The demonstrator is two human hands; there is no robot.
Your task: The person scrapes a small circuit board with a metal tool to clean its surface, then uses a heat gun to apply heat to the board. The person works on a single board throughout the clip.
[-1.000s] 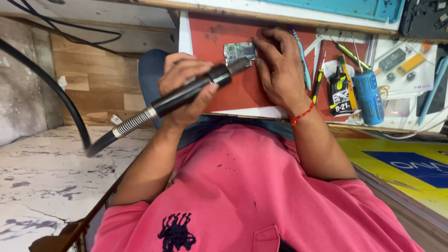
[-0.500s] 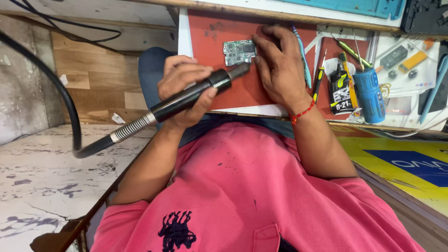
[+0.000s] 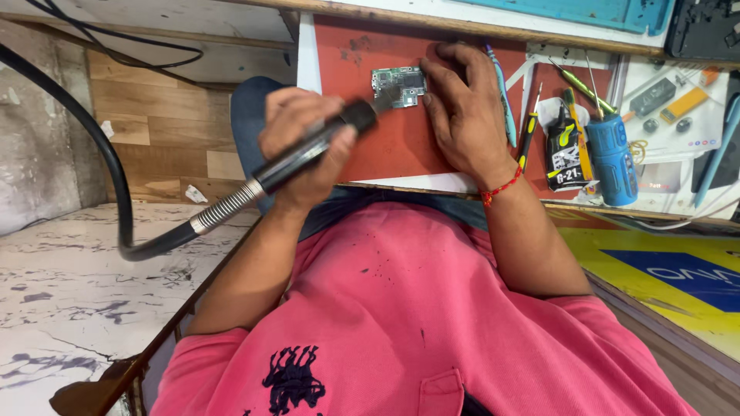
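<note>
The left hand [image 3: 304, 142] grips a black cylindrical hot-air handpiece [image 3: 308, 152] with a ribbed metal collar. Its nozzle points at a small green circuit board [image 3: 398, 85] on a matte red mat [image 3: 385, 146]. The right hand [image 3: 462, 108] lies open, fingers flat, pinning the board's edge.

Left hand [image 3: 304, 142]: fist closed around a tool handle, knuckles up, thumb wrapped along the side.
Left forearm: bare, raised from the elbow, angled up and forward.
Right hand [image 3: 462, 112]: palm down, fingers spread and flat, fingertips pressing at the front.
Right wrist: straight, red thread band.
Right forearm: bare, extended forward.
</note>
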